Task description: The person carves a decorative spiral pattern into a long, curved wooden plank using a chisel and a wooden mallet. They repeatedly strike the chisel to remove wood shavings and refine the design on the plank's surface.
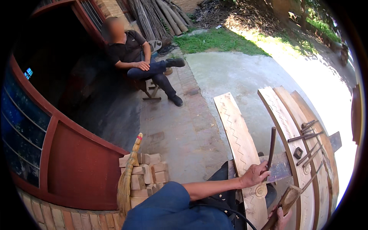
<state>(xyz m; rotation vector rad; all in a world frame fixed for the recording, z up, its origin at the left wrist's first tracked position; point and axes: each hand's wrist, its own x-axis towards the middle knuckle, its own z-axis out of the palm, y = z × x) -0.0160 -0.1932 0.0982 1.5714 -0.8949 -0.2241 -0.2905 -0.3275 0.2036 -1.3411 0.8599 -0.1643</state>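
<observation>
A long pale board [235, 132] with a zigzag line cut along it lies in front of me. Toward its near end is a carved round spiral [261, 190]. My left hand [254, 175] rests over the board just above the spiral, fingers closed around a dark, rod-like carving chisel [272, 147] standing nearly upright. Whether the chisel's tip touches the wood is hidden by the hand. At the lower right, my right hand [283, 220] is wrapped round the handle of a wooden mallet [290, 198], its block-shaped head beside the board.
More boards [281, 119] lie at the right, with several chisels [305, 137] and a small dark block [298, 153] on them. A straw broom [130, 176] leans on stacked bricks [155, 168] at left. A person [132, 53] sits near the doorway.
</observation>
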